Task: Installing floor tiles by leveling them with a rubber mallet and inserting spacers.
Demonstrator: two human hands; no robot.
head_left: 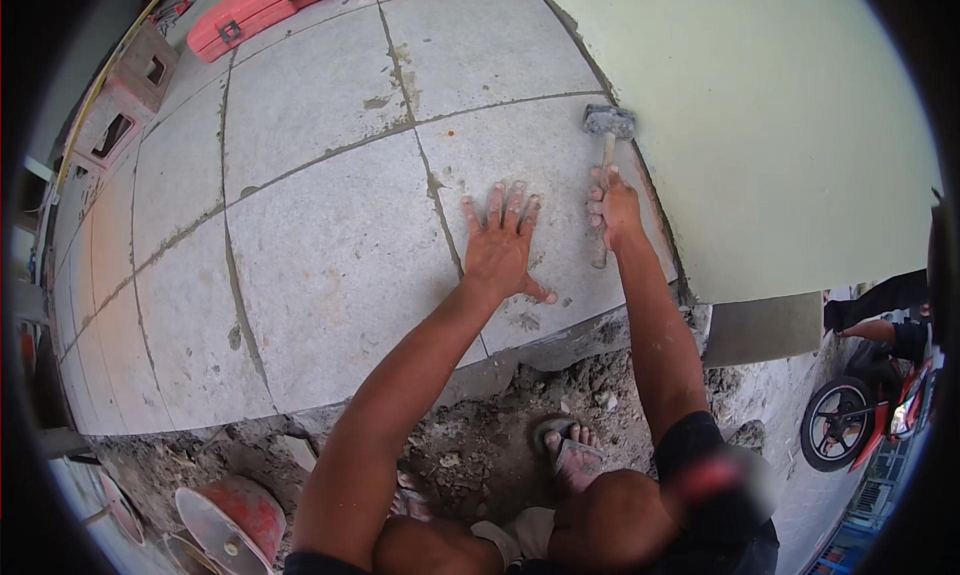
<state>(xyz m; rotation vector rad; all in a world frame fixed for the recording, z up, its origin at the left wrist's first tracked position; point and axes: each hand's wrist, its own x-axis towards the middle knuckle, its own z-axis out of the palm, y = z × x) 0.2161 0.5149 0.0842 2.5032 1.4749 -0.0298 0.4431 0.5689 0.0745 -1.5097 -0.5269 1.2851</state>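
Note:
My right hand [615, 207] is wrapped round the wooden handle of a mallet [609, 122], whose dark, dust-covered head lies over the tile close to the wall. Flat on a grey floor tile [340, 245], my left hand [498, 250] has its fingers spread and holds nothing. Grey dust coats its fingertips. Mortar-smeared joints run between the tiles, and one joint passes just left of my left hand.
A pale green wall [770, 125] rises on the right. Beyond the tiles' near edge is rough, broken soil [460, 445] under my feet. A red case [270, 10] and crates [130, 90] stand far left, a bucket [235, 520] near left, a motorcycle [845, 423] at right.

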